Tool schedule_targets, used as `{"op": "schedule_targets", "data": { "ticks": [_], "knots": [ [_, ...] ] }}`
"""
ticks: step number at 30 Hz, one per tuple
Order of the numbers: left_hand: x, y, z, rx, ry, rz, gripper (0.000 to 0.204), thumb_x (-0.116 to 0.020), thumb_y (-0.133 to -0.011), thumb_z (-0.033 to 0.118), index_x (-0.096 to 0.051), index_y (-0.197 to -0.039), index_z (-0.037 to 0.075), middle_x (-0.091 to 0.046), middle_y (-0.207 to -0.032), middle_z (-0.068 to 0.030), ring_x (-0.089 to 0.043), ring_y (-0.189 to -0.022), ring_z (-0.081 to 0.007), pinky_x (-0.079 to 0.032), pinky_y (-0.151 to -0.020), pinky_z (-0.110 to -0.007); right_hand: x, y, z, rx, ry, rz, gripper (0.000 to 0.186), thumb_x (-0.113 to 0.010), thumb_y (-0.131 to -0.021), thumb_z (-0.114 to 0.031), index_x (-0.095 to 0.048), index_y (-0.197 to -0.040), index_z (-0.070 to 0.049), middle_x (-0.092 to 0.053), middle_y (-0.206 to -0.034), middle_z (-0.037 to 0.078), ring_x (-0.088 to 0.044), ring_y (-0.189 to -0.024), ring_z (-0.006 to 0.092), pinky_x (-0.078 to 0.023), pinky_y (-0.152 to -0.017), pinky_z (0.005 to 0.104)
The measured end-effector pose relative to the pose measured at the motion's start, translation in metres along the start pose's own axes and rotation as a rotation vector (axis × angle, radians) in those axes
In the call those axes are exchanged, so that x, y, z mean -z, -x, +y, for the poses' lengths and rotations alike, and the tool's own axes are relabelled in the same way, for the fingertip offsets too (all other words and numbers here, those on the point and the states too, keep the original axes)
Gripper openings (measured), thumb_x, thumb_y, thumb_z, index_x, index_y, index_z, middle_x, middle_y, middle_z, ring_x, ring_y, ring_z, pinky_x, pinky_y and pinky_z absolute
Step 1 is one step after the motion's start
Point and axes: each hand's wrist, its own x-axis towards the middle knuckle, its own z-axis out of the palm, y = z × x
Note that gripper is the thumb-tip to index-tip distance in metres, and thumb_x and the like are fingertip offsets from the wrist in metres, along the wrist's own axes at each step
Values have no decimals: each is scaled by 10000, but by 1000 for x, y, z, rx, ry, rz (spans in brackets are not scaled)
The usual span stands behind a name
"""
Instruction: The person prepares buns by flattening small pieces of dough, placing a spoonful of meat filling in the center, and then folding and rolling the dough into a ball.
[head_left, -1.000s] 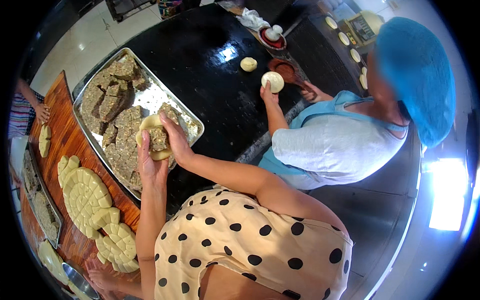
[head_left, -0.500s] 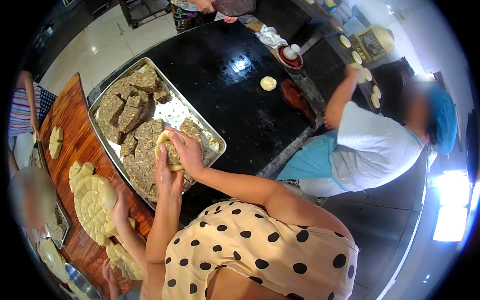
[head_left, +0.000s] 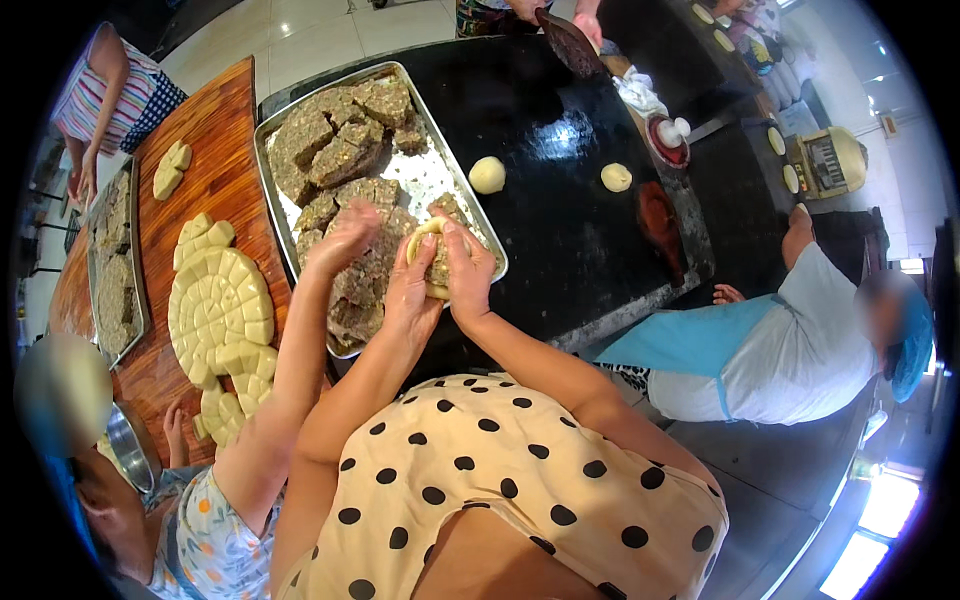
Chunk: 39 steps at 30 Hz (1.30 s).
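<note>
Gently, with left hand [head_left: 410, 290] and right hand [head_left: 470, 277] cupped, best to turn the dough [head_left: 424, 231] little by little, easing its rim up round the filling [head_left: 440, 265] by light finger pressure. Probably wise to press the filling down a touch, and to stretch the wall evenly rather than pinch hard at one spot (thin patches in soft dough, likely enough to split). Also worth steering clear of a co-worker's hand [head_left: 352, 236], just to the left over the tray [head_left: 423, 180].

Grip: closed round the dough from both sides, fingers curled against the wall, left hand on the left flank, right hand on the right. Impossible to tell how hard a squeeze. Held over the near right part of the tray; contact with the metal below, also impossible to tell.

As for looks: pale yellow, fairly smooth, drawn into a thick-walled ring or cup, open at the top; underside out of sight. Inside, coarse grey-brown, flecked with lighter bits, much like the slabs [head_left: 350, 155] behind. Close in colour to the ball [head_left: 487, 175] on the black counter [head_left: 545, 240].
</note>
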Motion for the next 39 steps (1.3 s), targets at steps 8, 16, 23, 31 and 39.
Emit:
{"op": "schedule_targets", "data": {
  "ticks": [8, 16, 23, 31, 39],
  "knots": [
    [-26, 29, -27, -8, -121, 23, 333, -581, -989, 148, -489, -1306, 103, -604, -1134, -66, -608, -1042, -184, -544, -877, -344, 34, 23, -21, 4, 5, -13, 326, -574, -980, -162, -639, -1232, 33, -671, -1163, 89, -597, -1023, 120, -468, -913, 255],
    [-44, 70, -13, 139, -91, -110, 584, -437, -998, 560, -466, -1374, 114, -545, -1303, -72, -523, -1217, -199, -411, -1060, -420, 52, 33, -23, -278, -348, 101, 306, -599, -977, -215, -670, -1164, 17, -676, -1095, 57, -623, -930, 118, -501, -850, 266],
    [-3, 58, -62, -304, -46, 172, 405, -537, -1009, 388, -528, -1273, 81, -578, -1199, -70, -574, -1091, -175, -500, -925, -348, 26, 66, -20, -178, -135, 40, 354, -550, -1009, -251, -634, -1235, 8, -645, -1183, 106, -582, -1067, 165, -457, -946, 306],
    [31, 79, -37, -294, 4, 243, 239, -578, -1000, 267, -572, -1136, 70, -622, -1023, -38, -611, -908, -154, -528, -781, -312, 14, 89, 4, -76, -85, -160, 399, -484, -1033, -265, -614, -1232, 55, -629, -1244, 131, -563, -1154, 189, -403, -1029, 311],
    [55, 104, -22, -280, -91, 190, 291, -527, -1022, 344, -613, -1111, 81, -646, -1012, -38, -626, -864, -159, -527, -743, -302, -3, 105, 17, 291, 503, -289, 294, -513, -995, -239, -688, -1011, -4, -673, -949, 177, -641, -887, 343, -482, -805, 402]
  ]
}}
